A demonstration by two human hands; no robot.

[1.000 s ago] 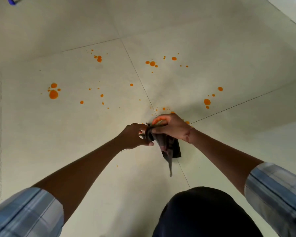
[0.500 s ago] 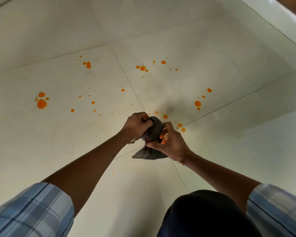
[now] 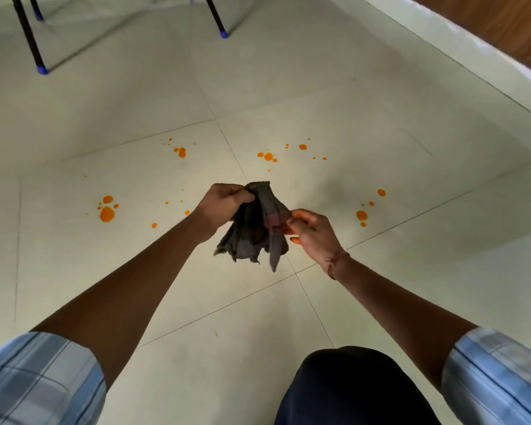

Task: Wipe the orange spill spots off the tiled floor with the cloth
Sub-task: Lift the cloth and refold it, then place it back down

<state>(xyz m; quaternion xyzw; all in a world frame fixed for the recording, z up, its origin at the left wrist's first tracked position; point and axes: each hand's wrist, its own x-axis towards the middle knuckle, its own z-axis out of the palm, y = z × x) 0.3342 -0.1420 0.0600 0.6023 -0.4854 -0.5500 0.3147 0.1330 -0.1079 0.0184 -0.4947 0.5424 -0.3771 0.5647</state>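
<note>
While cloth point(image 3: 255, 228) hangs, chair legs point(image 3: 29, 35) stand beyond spots point(image 3: 107, 214).

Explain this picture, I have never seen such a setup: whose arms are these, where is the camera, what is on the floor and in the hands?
There is no machine here: a person works with bare hands, and one camera worn on the head looks forward and down, so the arms reach in from the bottom edge. The left hand grips the bunched top of a dark cloth; the right hand pinches its side. The cloth hangs in the air above the tiled floor. Scattered on the tiles lie orange spill spots, unwiped. At the top stand dark furniture legs with blue feet.
</note>
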